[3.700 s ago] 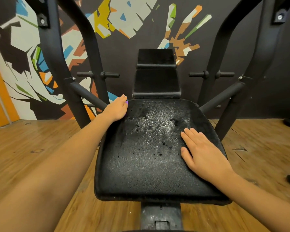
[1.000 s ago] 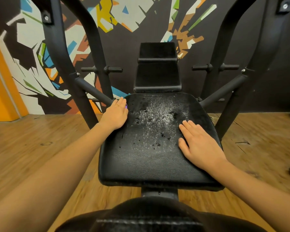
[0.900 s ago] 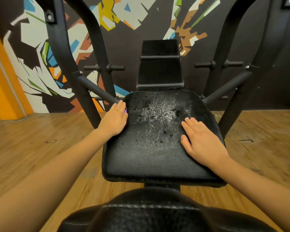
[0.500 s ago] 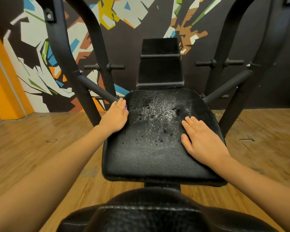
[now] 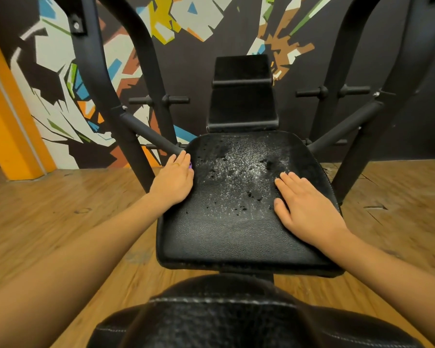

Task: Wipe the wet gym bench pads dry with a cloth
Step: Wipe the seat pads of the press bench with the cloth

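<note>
The left hand (image 5: 172,182) lies palm down with its fingers (image 5: 180,160) straight and held together, gripping nothing. It rests on the left edge of the black seat pad (image 5: 224,237), with its fingertips pointing to the far side, just short of the padded bar (image 5: 146,131) that slants down to the pad's far left corner. A small purple speck (image 5: 190,166) shows at the right side of these fingers, too small to tell what it is. The thumb is hidden. The right hand (image 5: 309,209) is likewise flat and open, palm down on the right half of the seat pad, fingers stretched toward the far side and the thumb set slightly apart to the left. It holds nothing. Both forearms reach in bare from the near corners, almost straight, and the hands lie well apart with the middle of the pad between them. That middle, toward the far edge, is covered with water droplets (image 5: 239,172), fine beads with some darker blots, while the near part of the pad looks plain. Behind the seat pad the narrower back pad (image 5: 242,104) rises upright. Another black pad (image 5: 236,320) fills the near bottom of the view, in front of the seat. Dark frame uprights (image 5: 93,71) stand to either side, on a wood floor (image 5: 48,209), before a dark wall with a coloured mural (image 5: 48,59) and an orange column (image 5: 8,121) at far left.
</note>
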`<state>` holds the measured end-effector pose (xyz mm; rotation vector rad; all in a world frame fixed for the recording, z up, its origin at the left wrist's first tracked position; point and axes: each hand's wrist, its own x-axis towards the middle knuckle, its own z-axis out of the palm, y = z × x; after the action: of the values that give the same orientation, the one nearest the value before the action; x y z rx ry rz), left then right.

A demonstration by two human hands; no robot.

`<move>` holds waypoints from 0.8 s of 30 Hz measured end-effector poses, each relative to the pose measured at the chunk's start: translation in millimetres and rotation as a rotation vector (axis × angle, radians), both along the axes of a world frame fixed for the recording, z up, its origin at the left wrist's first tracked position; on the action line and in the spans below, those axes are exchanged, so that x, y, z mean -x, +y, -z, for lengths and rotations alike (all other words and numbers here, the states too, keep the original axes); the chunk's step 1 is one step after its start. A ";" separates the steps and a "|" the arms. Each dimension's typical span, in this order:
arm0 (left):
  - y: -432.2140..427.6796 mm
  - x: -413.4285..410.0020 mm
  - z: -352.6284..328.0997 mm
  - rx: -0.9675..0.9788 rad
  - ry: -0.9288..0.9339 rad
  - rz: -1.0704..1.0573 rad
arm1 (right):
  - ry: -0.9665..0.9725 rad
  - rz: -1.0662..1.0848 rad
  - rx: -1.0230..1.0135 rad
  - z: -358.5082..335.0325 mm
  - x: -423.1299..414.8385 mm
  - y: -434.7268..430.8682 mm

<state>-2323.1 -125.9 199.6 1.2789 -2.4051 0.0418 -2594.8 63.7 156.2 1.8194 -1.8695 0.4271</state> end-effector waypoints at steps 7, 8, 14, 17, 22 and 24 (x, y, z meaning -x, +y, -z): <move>42.6 -11.4 14.2 0.057 -0.026 -0.025 | 0.005 -0.003 -0.003 -0.3 0.8 1.6; 52.8 -15.2 19.1 0.055 -0.022 -0.035 | 0.007 -0.002 -0.007 -0.3 1.0 1.6; 80.8 -28.5 36.2 0.072 -0.038 -0.042 | 0.010 -0.006 -0.007 -1.1 0.6 1.2; 62.0 -19.1 25.9 0.077 -0.031 -0.048 | 0.013 -0.003 0.012 -0.3 -0.2 1.2; 44.2 -6.4 16.6 0.077 -0.037 -0.076 | 0.023 -0.011 0.027 0.0 -0.5 2.2; 54.1 -11.2 21.5 0.081 -0.041 -0.054 | 0.019 -0.010 0.024 -0.3 -0.1 2.6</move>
<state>-2311.9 -71.8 178.1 1.3183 -2.3772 0.1814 -2594.8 66.3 156.5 1.8115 -1.8352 0.4328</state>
